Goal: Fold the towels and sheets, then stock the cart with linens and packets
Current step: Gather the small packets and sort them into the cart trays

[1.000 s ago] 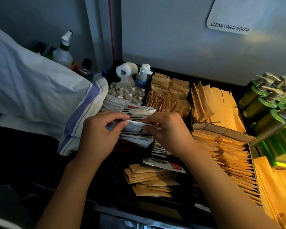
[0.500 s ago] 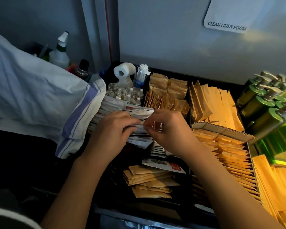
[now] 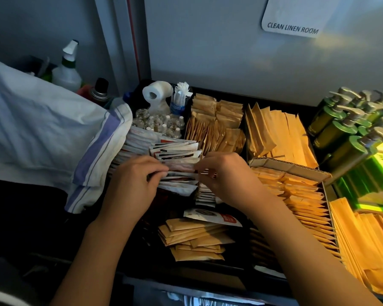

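Head view: both hands work in the cart tray point(image 3: 274, 100), at the row of white packets point(image 3: 175, 151) standing on edge in the left compartment. The left hand point(image 3: 131, 184) has its fingers curled into the row, pinching the left ends of a few packets; the right hand point(image 3: 226, 177) pinches the right ends of the same bunch, thumb and fingertips closed on them. The packets sit between the striped linen point(image 3: 97, 155) on the left and the brown sachets point(image 3: 215, 129) on the right, with small glass bottles point(image 3: 157, 122) just behind.

These packets look light, thin and limp, with a slick printed skin, so a loose bunch would likely fan out or slip. Holding both short ends at once, as here, seems the safest grip; squeezing the bunch flat should keep it together while it is seated upright in the row.

More tan packets point(image 3: 192, 237) lie loose in the front compartment, and green pump bottles point(image 3: 345, 133) stand at the far right.
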A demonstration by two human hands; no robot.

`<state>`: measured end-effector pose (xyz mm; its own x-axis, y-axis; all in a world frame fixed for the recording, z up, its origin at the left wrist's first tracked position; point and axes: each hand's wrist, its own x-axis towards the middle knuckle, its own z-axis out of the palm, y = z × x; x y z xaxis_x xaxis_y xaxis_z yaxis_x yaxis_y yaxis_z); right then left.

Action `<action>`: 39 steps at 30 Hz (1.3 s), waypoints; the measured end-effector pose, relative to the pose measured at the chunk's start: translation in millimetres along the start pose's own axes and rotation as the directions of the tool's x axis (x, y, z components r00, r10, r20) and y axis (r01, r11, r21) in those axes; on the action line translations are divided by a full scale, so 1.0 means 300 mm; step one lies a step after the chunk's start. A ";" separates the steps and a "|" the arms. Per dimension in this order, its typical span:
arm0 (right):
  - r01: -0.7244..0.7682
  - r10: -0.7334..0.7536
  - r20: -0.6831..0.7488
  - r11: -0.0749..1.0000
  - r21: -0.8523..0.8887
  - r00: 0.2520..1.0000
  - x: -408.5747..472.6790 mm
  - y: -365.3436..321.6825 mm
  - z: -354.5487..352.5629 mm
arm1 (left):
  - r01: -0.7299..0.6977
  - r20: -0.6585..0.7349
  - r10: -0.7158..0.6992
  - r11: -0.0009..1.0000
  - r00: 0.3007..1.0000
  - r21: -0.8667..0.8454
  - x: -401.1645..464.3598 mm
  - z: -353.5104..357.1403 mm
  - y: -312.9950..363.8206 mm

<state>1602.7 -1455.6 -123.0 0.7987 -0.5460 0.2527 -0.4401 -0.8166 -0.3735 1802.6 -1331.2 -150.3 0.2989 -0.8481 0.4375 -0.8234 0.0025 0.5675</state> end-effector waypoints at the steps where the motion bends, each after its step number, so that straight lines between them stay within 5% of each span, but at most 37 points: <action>1: -0.014 0.014 -0.008 0.999 0.031 1.000 -0.020 0.007 -0.016 | -0.024 -0.007 0.024 1.000 1.000 -0.009 -0.008 -0.007 0.010; 14: 0.012 -0.016 0.295 1.000 0.015 0.955 -0.208 -0.006 -0.039 | -0.149 0.215 0.172 0.982 0.961 -0.118 -0.106 0.048 0.137; 22: 0.049 -0.050 0.125 0.999 0.011 0.991 -0.241 -0.005 -0.079 | -0.131 0.263 0.151 0.987 0.953 -0.090 -0.127 0.027 0.144; 29: 0.107 -0.064 -0.190 0.969 0.224 0.980 -0.229 -0.025 -0.126 | -0.143 0.006 0.146 0.975 0.989 -0.170 -0.111 0.005 0.140; 39: 0.096 -0.034 -0.270 0.971 0.219 0.962 -0.076 -0.089 -0.137 | -0.306 -0.294 0.266 0.947 0.918 -0.097 0.028 -0.129 0.179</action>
<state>1579.3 -1428.9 -82.0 0.6726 -0.5480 0.4974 -0.2606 -0.8044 -0.5338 1779.5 -1317.6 -89.2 0.1966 -0.6224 0.7576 -0.8246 0.3130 0.4712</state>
